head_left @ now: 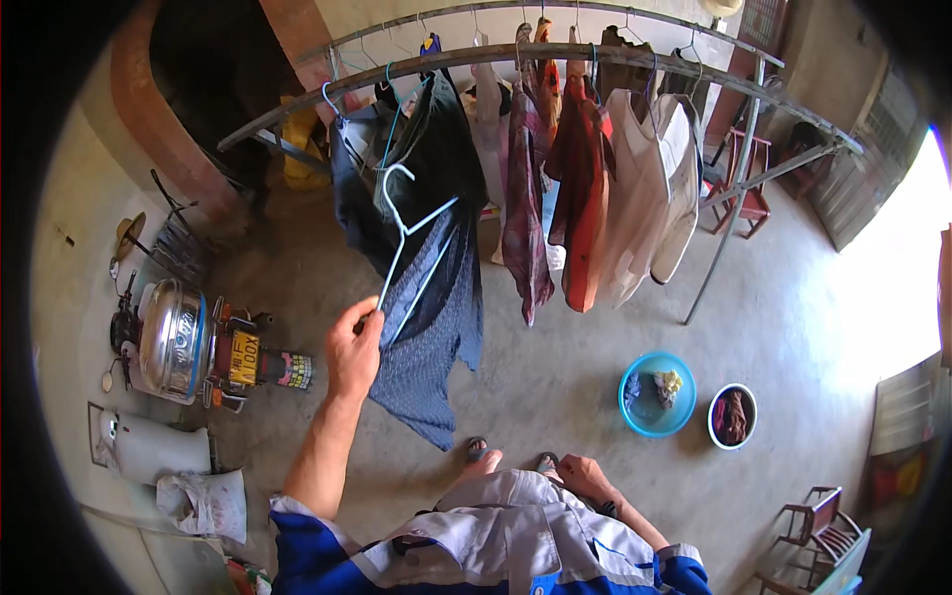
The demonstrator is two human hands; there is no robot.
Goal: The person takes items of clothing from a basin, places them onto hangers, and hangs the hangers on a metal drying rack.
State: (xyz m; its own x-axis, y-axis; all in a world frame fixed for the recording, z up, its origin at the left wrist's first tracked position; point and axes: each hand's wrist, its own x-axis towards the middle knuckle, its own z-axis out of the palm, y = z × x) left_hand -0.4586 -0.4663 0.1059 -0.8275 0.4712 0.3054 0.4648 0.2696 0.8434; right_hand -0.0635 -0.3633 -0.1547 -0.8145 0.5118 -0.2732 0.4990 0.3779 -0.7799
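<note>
My left hand (pixel 353 349) is raised and grips the lower corner of a light blue wire hanger (pixel 405 230). A dark blue dotted garment (pixel 432 327) hangs partly on that hanger and droops below my hand. Behind it, dark clothes (pixel 421 159) hang from the metal drying rack (pixel 555 55). My right hand (pixel 585 476) rests low by my hip, fingers curled, and holds nothing that I can see. My feet in sandals (pixel 478 448) show on the concrete floor below the garment.
More shirts, red (pixel 580 188) and cream (pixel 645 188), hang along the rack. A blue basin (pixel 656 395) and a white bowl (pixel 733 416) with wet clothes sit on the floor at right. A motorbike (pixel 188 342) stands at left, wooden chairs (pixel 818 521) at right.
</note>
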